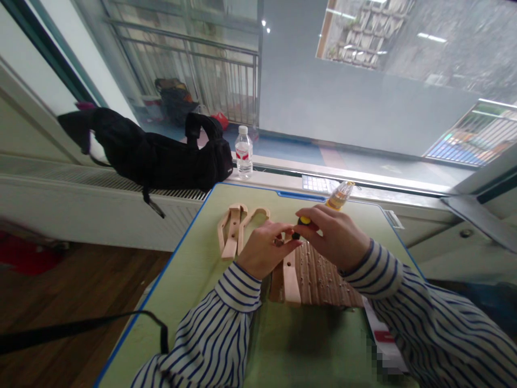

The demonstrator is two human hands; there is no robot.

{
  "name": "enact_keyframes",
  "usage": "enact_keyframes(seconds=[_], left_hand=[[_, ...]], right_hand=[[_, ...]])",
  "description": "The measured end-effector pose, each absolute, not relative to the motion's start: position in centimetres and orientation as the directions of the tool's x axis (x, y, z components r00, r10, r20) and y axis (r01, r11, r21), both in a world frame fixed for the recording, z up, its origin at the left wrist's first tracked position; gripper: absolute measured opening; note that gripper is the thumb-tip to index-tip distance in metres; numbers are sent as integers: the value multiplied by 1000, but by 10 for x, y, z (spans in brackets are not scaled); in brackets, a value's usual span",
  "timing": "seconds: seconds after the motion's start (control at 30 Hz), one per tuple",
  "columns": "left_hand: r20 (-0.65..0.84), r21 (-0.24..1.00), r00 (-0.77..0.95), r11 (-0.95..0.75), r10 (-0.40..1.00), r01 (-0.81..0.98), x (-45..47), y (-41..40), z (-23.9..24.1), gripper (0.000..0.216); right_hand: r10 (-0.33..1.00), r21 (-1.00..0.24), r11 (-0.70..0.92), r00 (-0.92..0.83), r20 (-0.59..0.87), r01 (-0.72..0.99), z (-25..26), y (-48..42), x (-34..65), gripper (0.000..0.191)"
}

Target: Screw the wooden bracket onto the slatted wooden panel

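On the pale green counter (194, 275) with blue edge there lies a brown ridged board (329, 283), dotted with many small holes or studs (they are too small to tell which). A flat strip of pale wood (291, 285) with a dark round hole rests upon the left part of this board. Above the board's far left part, the right hand (337, 234) is closed around a small black-and-yellow tool (305, 220). The left hand (260, 248) is beside the tool's dark lower end, its fingertips bent near together; whether they pinch something, I cannot tell. To the left of the board, and farther away, curved pieces of light wood (232, 237) lie close together. Beyond the board, past the counter's far edge, stands a clear plastic water bottle (244, 156) with white cap.
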State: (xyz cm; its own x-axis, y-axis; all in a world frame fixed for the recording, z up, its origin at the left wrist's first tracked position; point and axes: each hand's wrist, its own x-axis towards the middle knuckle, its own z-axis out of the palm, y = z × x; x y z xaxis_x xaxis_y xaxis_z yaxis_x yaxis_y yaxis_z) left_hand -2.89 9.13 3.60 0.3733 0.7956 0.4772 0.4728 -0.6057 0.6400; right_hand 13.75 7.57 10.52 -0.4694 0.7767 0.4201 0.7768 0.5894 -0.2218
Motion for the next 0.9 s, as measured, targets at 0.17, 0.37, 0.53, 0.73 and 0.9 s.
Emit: enact_keyframes(seconds=[0.17,0.37,0.53,0.73,0.9], left_hand=[[455,681,353,-575,818,454,-29,90,36,17],[447,690,347,-564,825,454,-30,90,33,16],[442,683,383,-582,811,443,-32,92,32,18],[464,677,425,-620,778,396,-34,92,31,19],[483,661,463,-657,743,363,-34,92,33,14]], right_hand=[[787,-234,596,-501,361,768,110,77,137,28],[717,-214,692,-623,313,689,118,79,141,33],[694,-193,713,-641,328,674,119,81,142,26],[710,-169,692,-618,339,702,117,80,141,28],[720,-142,670,-592,361,729,114,79,140,28]])
